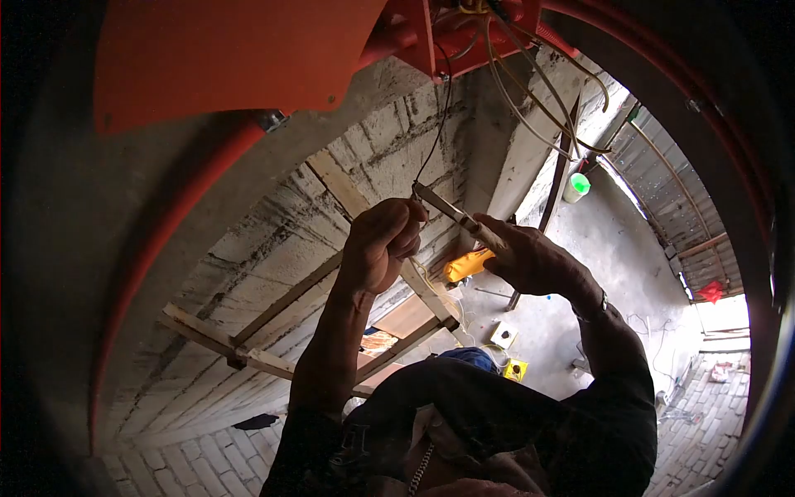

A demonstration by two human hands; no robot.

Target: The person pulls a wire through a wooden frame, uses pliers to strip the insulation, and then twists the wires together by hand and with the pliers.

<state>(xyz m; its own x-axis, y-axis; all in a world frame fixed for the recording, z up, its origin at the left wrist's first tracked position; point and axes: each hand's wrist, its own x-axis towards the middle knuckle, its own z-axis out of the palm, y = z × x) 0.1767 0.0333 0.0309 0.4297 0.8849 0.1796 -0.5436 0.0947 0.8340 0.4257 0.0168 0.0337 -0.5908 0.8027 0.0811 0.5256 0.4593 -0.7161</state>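
My left hand (383, 242) is raised and closed, its fingers pinched on the lower end of a thin dark wire (443, 124). That wire hangs from a red metal box (489, 45) overhead. In my right hand (534, 255) is a knife-like tool (445, 205) with a long, flat grey front part. Its tip lies right at the wire, just above my left fingertips. Several loose wires (530, 108), grey and yellowish, dangle from the same box to the right.
Red conduit (178, 211) curves down the left from an orange-red panel (232, 58). A wooden ladder-like frame (286, 298) stands against the block wall. On the floor below are a green-and-white bucket (577, 187), a yellow item (466, 266) and a white box (503, 335).
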